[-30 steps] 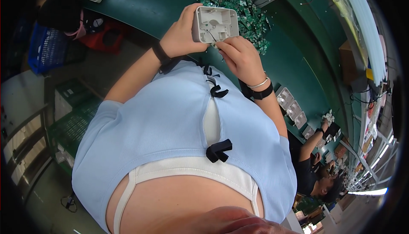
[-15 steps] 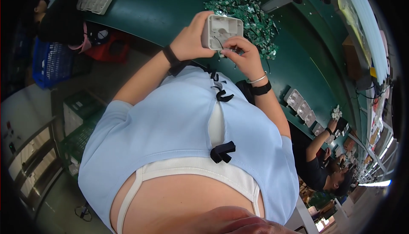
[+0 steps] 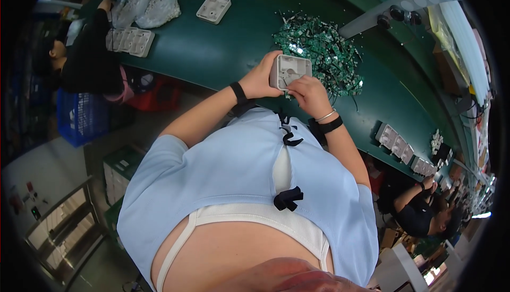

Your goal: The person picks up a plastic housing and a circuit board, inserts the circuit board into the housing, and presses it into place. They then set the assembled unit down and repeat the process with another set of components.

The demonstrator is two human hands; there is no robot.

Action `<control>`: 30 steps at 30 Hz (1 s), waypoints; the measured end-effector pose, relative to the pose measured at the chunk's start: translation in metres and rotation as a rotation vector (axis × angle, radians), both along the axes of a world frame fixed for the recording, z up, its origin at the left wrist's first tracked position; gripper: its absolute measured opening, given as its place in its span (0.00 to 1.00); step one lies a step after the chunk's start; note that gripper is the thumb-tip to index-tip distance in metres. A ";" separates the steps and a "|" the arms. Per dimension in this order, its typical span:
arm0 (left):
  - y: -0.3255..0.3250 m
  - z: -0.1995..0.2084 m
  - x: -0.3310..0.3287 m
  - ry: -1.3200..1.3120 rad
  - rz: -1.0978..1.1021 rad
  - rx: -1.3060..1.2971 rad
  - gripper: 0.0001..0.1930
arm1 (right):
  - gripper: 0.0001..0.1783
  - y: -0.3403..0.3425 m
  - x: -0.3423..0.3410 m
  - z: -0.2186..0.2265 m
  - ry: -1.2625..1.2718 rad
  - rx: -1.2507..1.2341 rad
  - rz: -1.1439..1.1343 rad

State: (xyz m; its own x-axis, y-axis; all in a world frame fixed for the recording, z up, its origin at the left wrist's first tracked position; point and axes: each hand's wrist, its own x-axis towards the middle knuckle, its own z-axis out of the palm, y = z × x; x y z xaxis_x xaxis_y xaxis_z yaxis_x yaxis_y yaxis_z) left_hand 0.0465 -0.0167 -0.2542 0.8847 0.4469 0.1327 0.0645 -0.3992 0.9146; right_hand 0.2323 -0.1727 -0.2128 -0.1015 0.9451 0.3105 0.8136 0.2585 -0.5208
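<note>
My left hand (image 3: pixel 260 81) is closed around the left side of a light grey plastic housing (image 3: pixel 289 66), a square, open-topped box with moulded compartments. I hold it tilted above the table's near edge, its open side facing me. The fingers of my right hand (image 3: pixel 312 97) are pinched together and reach over its lower right rim into the inside. What they grip is hidden behind them. A small greenish bit shows just under the housing's lower edge. Right behind my hands lies a heap of small green circuit boards (image 3: pixel 321 42) with thin dark wires.
Another grey housing (image 3: pixel 213 8) lies on the green table (image 3: pixel 212 47). At left are joined housings (image 3: pixel 139 42), clear bags of small white parts (image 3: pixel 154 6) and a person in black (image 3: pixel 87 58). At right are more housings (image 3: pixel 394 142), a second person (image 3: pixel 417 212) and a metal post (image 3: pixel 382 17).
The view has shifted, so everything sits lower and farther right. My right fingers have moved further into the housing. The black wire seen beside them before is now mostly hidden.
</note>
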 end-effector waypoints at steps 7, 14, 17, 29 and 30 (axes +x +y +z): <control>0.143 -0.063 -0.035 0.189 0.442 0.334 0.57 | 0.06 -0.056 -0.008 -0.034 0.056 -0.181 -0.282; 0.287 -0.121 -0.077 0.752 0.931 0.504 0.69 | 0.08 -0.193 0.024 -0.067 -0.046 -0.337 -0.722; 0.318 -0.140 -0.076 0.745 0.775 0.297 0.69 | 0.09 -0.239 0.052 -0.094 -0.117 -0.340 -0.831; 0.305 -0.136 -0.055 0.633 0.972 0.573 0.67 | 0.11 -0.297 0.162 -0.154 -0.312 -0.646 -1.016; 0.306 -0.136 -0.051 0.673 1.035 0.495 0.66 | 0.11 -0.298 0.166 -0.157 -0.313 -0.640 -0.993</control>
State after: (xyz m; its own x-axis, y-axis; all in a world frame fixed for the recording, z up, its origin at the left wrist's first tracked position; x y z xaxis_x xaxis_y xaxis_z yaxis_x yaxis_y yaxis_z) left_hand -0.0050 0.2889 -0.3902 0.1252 0.9809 0.1490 0.9178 -0.1716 0.3582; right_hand 0.3980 -0.4705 -0.3695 0.7643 0.6277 -0.1477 0.6247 -0.7776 -0.0719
